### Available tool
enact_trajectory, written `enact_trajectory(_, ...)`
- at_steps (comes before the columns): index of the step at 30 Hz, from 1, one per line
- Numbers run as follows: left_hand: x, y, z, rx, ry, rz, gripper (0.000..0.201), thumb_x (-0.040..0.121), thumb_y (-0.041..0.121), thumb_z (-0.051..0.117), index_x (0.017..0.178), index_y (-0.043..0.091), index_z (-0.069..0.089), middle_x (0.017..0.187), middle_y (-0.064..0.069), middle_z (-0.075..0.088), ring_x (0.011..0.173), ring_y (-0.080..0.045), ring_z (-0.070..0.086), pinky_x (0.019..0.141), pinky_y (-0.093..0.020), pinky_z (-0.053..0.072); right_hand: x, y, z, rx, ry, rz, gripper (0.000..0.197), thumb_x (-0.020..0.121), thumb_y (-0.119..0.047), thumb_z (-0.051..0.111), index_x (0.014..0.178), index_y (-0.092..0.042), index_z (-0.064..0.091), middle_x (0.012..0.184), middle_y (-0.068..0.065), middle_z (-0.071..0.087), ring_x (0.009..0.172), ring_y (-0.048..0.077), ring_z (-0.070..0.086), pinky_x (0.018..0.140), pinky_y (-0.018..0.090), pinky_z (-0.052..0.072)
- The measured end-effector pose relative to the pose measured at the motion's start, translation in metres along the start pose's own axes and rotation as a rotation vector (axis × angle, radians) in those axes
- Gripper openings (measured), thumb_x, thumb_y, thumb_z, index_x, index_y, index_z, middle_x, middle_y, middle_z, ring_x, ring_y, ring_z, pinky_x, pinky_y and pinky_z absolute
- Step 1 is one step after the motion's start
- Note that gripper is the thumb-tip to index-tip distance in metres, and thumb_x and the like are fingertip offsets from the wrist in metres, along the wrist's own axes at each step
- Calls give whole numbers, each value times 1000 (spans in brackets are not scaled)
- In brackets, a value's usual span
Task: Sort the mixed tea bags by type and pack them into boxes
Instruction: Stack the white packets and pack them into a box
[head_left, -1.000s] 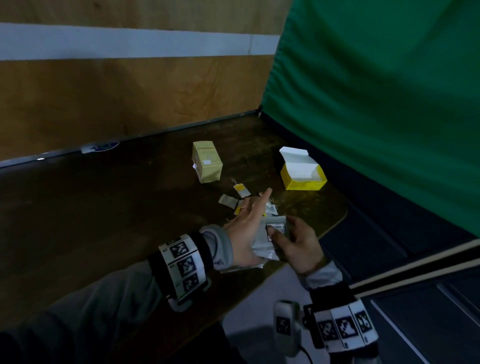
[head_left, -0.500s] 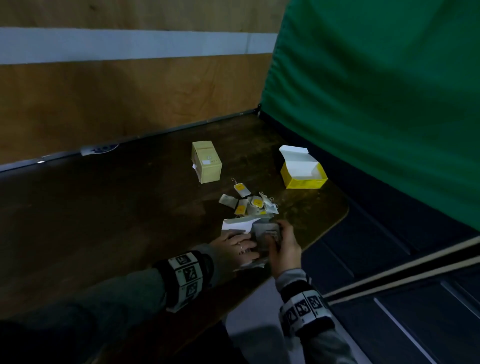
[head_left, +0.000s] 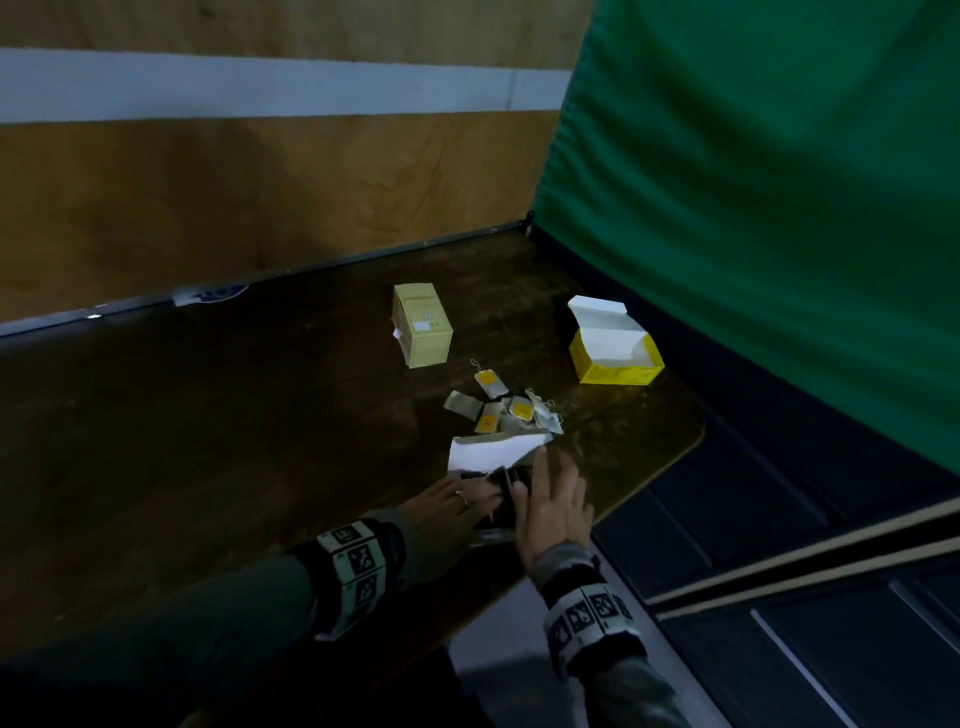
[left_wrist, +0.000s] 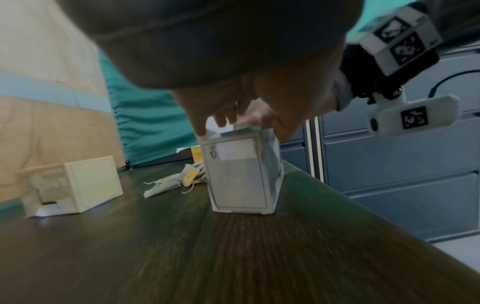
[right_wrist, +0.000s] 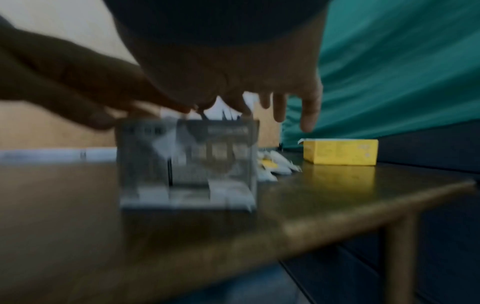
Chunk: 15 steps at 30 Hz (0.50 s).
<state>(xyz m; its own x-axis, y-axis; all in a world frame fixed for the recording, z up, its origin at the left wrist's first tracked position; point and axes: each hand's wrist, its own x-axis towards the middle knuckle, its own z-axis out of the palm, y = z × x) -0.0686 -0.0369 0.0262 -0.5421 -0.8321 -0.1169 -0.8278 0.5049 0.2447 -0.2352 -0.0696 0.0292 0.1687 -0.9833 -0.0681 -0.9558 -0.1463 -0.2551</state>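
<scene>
A grey tea box (head_left: 501, 470) stands on the table near its front edge, its white lid flap (head_left: 493, 451) open. My left hand (head_left: 460, 503) grips the box's top from the left (left_wrist: 205, 131). With straight, spread fingers, my right hand (head_left: 553, 499) rests over the box's right side (right_wrist: 275, 107). Just behind the box lies a small pile of loose tea bags (head_left: 503, 410) with yellow tags. A closed pale yellow box (head_left: 423, 326) stands further back. An open bright yellow box (head_left: 615, 358) is at the back right. The right wrist view is blurred.
The dark wooden table (head_left: 208, 441) ends in a rounded corner (head_left: 696, 436) to the right of the boxes. A green curtain (head_left: 779, 182) hangs on the right and a plywood wall (head_left: 260, 197) runs along the back. Dark drawer fronts (left_wrist: 389, 174) are below the table's edge.
The grey box was held up in both hands; now it stands on the table with its flap open. The right hand has loosened from a grip to flat, straight fingers.
</scene>
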Motion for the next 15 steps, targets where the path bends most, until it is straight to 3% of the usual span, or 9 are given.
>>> enact_trajectory(2, -2, 1, 1, -23, 42, -31, 68, 93, 34, 48, 148, 14, 14, 156, -6, 15, 145, -20, 11, 120, -39, 9, -7, 11, 7, -48, -164, -12, 58, 99, -42, 24, 150, -29, 0, 157, -2, -12, 142, 25, 7, 109, 52, 24)
enact_trajectory(3, -2, 2, 2, 6, 42, -26, 71, 94, 35, 46, 149, 15, 6, 158, -5, 6, 146, -19, 3, 120, -40, 5, -10, 14, 8, -43, -215, -7, 57, 99, -42, 22, 149, -33, -5, 156, -7, -19, 145, 22, -2, 112, 54, 18)
enact_trajectory(6, 2, 7, 5, 104, -108, -9, 76, 94, 36, 44, 149, 18, -5, 158, -1, -10, 145, -18, -11, 116, -42, -5, -10, 16, 8, 10, -264, -3, 56, 99, -42, 21, 148, -35, -7, 155, -9, -23, 145, 19, -8, 114, 54, 12)
enact_trajectory(9, 11, 11, 7, 168, -211, 14, 78, 91, 40, 47, 149, 18, -1, 158, -2, -11, 145, -20, -14, 115, -50, -4, -6, 16, 8, 233, -185, 7, 55, 100, -33, 31, 150, -25, 10, 158, -1, -1, 144, 23, 12, 116, 44, 20)
enact_trajectory(12, 18, 14, 1, 201, -246, 35, 74, 91, 43, 46, 149, 19, 6, 158, -4, -5, 145, -23, -10, 115, -51, -5, 0, 21, 1, 536, -25, 120, 48, 98, -16, 39, 145, -16, 30, 146, 11, 28, 133, 28, 35, 112, 37, 29)
enact_trajectory(15, 19, 14, -12, 199, -170, 102, 65, 92, 36, 47, 147, 22, 16, 158, 0, 8, 146, -22, 0, 116, -51, -2, 9, 26, -16, 622, 51, 144, 48, 96, -15, 42, 143, -17, 34, 144, 8, 34, 128, 26, 42, 104, 33, 35)
